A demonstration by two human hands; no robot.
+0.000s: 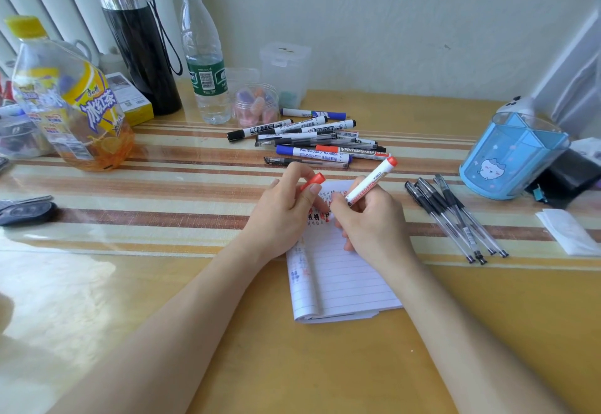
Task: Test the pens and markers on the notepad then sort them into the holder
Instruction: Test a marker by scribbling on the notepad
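Observation:
My right hand [370, 218] grips a red whiteboard marker [372, 182], its tip down on the lined notepad [341, 280] among small red and black marks. My left hand [286, 205] rests on the notepad's top left and pinches the marker's red cap [313, 181]. A pile of untested markers and pens [309, 140] lies beyond the notepad. Several black gel pens [455, 215] lie side by side right of the notepad. The blue pen holder [510, 160] stands at the right, with nothing visible inside.
At the back left stand an iced-tea bottle [74, 98], a black flask [136, 39] and a water bottle [205, 56]. A small jar of erasers [257, 104] sits behind the pile. Keys [26, 208] lie at the left, folded tissue [569, 231] at the right.

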